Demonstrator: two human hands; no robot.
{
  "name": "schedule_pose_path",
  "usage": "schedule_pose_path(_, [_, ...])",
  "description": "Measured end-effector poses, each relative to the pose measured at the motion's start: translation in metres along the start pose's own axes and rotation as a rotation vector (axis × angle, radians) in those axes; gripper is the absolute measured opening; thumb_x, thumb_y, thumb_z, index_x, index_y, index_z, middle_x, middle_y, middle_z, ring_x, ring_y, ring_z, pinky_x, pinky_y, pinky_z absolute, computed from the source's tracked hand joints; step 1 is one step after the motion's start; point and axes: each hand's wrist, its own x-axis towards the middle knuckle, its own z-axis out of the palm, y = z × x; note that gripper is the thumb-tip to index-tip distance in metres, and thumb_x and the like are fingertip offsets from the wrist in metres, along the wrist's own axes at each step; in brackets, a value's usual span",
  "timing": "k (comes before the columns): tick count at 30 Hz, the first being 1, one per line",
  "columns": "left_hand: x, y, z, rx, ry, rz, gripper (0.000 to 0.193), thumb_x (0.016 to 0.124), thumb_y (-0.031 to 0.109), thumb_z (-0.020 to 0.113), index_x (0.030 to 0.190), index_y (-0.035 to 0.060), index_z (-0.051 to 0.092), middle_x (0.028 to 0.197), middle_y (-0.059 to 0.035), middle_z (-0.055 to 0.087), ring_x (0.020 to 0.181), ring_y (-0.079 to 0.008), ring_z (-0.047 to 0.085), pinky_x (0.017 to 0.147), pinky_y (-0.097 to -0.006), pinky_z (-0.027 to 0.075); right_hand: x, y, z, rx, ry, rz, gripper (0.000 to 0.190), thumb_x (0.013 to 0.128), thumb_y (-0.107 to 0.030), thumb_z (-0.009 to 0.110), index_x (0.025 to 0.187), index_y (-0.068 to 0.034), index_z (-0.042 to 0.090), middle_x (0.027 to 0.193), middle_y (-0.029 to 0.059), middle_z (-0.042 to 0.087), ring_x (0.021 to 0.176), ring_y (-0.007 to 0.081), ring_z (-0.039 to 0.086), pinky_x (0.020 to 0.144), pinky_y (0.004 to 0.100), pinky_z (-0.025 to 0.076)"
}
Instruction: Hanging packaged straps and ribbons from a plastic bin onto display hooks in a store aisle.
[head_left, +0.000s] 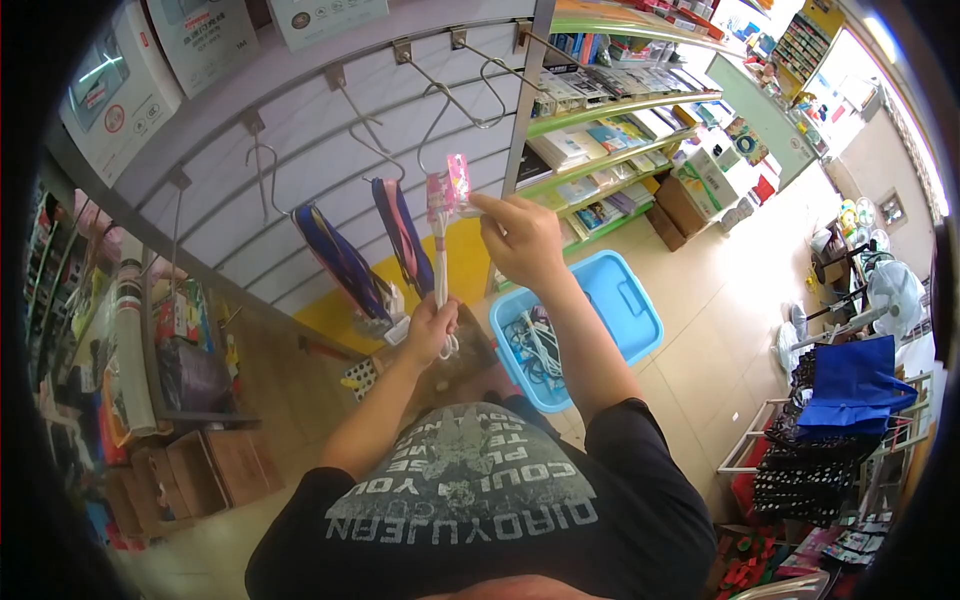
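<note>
My left hand (433, 326) grips the lower end of a bundled white cable (441, 270), whose loops poke out below the fist. A pink printed packaging card (448, 184) sits at the top of the bundle, close to the end of a wire display hook (422, 146). Whether the hook passes through the card is hard to tell. At the card's right edge, my right hand (521, 232) pinches the packaging with thumb and index finger. Left of the bundle, blue-and-pink lanyards (401, 232) and dark blue lanyards (337, 259) hang from hooks on the white slatwall (315, 135).
A light blue plastic bin (626, 352) holding tangled cables stands on the floor to my right. Shelves of books and packets (600, 142) rise beyond it. Boxed goods (120, 90) line the upper left. Fans (892, 300) and a blue bag (851, 386) stand along the right.
</note>
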Motion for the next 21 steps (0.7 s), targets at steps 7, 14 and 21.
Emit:
schedule_pose_path(7, [0.001,-0.001,0.005,0.033,0.007,-0.01,0.008,0.092,0.01,0.05,0.093,0.0041,0.054,0.066,0.0017,0.045,0.056,-0.0064,0.042,0.053,-0.0204,0.036,0.005,0.003,0.0,0.018,-0.038,0.063,0.026,0.072,-0.009,0.06,0.096,-0.012,0.071,0.069,0.0102,0.062,0.06,0.0291,0.06,0.055,0.0383,0.048])
schedule_pose_path(14, [0.002,-0.006,0.004,0.003,0.023,-0.012,0.007,0.092,0.011,0.052,0.094,0.0046,0.054,0.067,0.0022,0.045,0.055,-0.0058,0.041,0.051,-0.0199,0.035,-0.002,0.012,0.007,0.078,-0.12,0.078,0.026,0.075,-0.009,0.059,0.099,-0.01,0.069,0.073,0.0116,0.063,0.062,0.0282,0.061,0.058,0.0371,0.049])
schedule_pose_path(21, [0.017,-0.017,0.006,-0.085,-0.043,0.1,0.034,0.096,0.035,0.046,0.116,0.0069,0.047,0.089,-0.0028,0.049,0.079,-0.0105,0.046,0.072,-0.0259,0.038,-0.073,0.008,0.035,0.223,-0.329,0.416,0.067,0.075,-0.016,0.062,0.136,-0.004,0.035,0.101,0.023,0.061,0.08,0.0364,0.063,0.067,0.0434,0.05])
